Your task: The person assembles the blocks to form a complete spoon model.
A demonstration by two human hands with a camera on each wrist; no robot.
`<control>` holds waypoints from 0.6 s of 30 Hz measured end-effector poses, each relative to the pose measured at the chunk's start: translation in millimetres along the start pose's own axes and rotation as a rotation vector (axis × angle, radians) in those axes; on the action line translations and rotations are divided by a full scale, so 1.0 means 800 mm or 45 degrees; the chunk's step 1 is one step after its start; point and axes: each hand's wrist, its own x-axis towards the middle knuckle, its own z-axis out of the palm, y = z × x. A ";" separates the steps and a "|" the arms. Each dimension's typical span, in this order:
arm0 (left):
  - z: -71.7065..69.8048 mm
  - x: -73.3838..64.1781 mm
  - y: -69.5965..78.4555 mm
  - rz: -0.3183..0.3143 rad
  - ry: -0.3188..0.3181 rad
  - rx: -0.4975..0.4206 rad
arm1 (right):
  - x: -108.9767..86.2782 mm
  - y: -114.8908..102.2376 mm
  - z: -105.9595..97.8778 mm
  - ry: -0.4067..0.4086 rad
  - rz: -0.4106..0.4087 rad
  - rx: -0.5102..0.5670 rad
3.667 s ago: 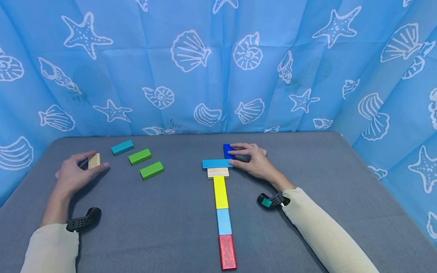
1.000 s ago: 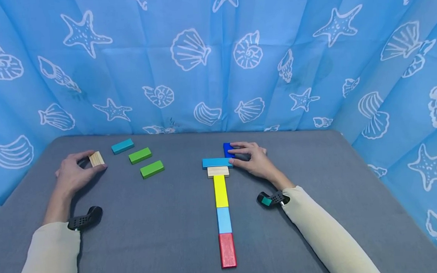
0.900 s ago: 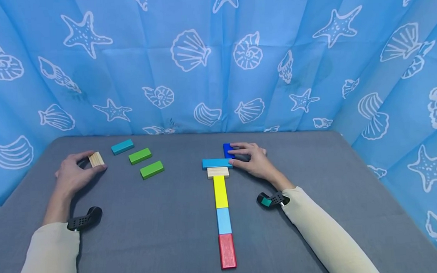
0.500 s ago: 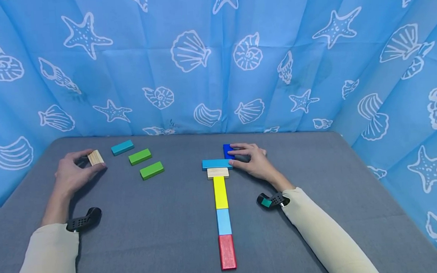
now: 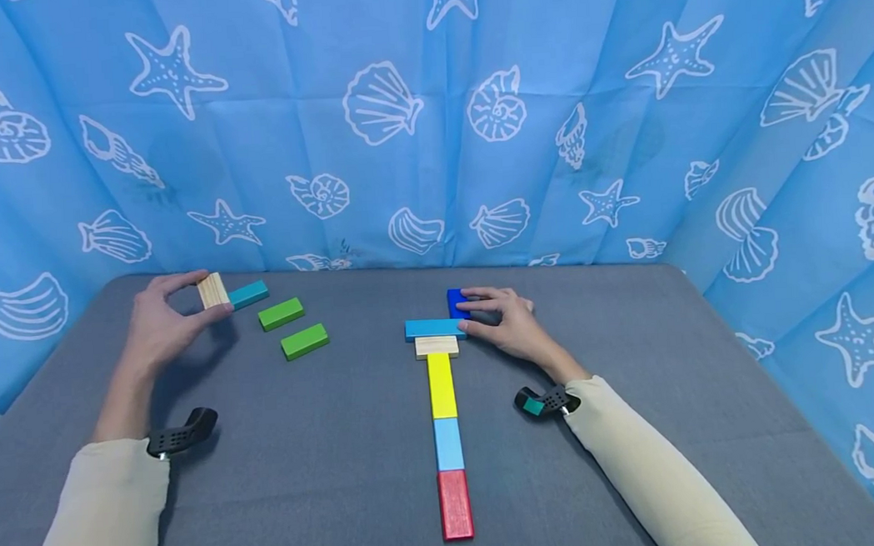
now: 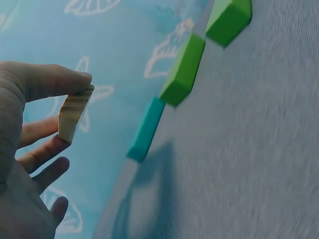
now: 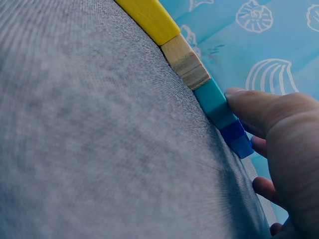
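My left hand [image 5: 165,325] pinches a bare wooden block [image 5: 214,293] between thumb and fingers. In the left wrist view this block [image 6: 74,112] is up off the table, and a shadow falls on the cloth below. Past it lies a teal block [image 5: 249,295]. My right hand [image 5: 507,320] rests at the far end of a row of blocks, its thumb at the right end of a light-blue crosswise block [image 5: 433,329]. Its fingers touch a dark-blue block [image 5: 455,303] just behind; the right wrist view shows the thumb tip [image 7: 237,93] against the crosswise block.
Two green blocks [image 5: 281,314] lie right of the left hand. From the crosswise block the row runs toward me: a wooden block [image 5: 436,347], a yellow block [image 5: 441,385], a pale-blue block [image 5: 448,444] and a red block [image 5: 455,506]. A blue shell-print curtain [image 5: 428,123] hangs behind the table.
My left hand has lifted the wooden block and carried it right and away from me, so it now overlaps the teal block in the head view. The right hand has stayed in place.
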 end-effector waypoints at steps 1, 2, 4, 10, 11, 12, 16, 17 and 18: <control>0.001 0.000 0.004 0.017 -0.005 -0.008 | 0.000 0.000 0.000 -0.001 0.001 0.002; 0.003 0.000 0.009 0.030 -0.011 -0.012 | 0.000 0.001 0.001 -0.002 0.001 0.002; 0.007 0.000 0.018 0.055 -0.023 -0.023 | 0.000 0.002 0.001 -0.001 0.001 0.003; 0.021 -0.002 0.043 0.135 -0.062 -0.063 | 0.000 0.003 0.002 0.012 -0.007 0.003; 0.023 -0.003 0.047 0.150 -0.069 -0.068 | 0.000 0.003 0.002 0.014 -0.009 0.003; 0.026 -0.003 0.051 0.164 -0.076 -0.071 | 0.000 0.003 0.002 0.016 -0.012 0.003; 0.039 -0.004 0.068 0.205 -0.110 -0.086 | 0.000 0.003 0.002 0.021 -0.020 0.005; 0.042 -0.005 0.072 0.218 -0.122 -0.086 | 0.000 0.003 0.002 0.021 -0.018 0.008; 0.045 -0.005 0.076 0.231 -0.134 -0.086 | 0.000 0.003 0.002 0.020 -0.018 0.007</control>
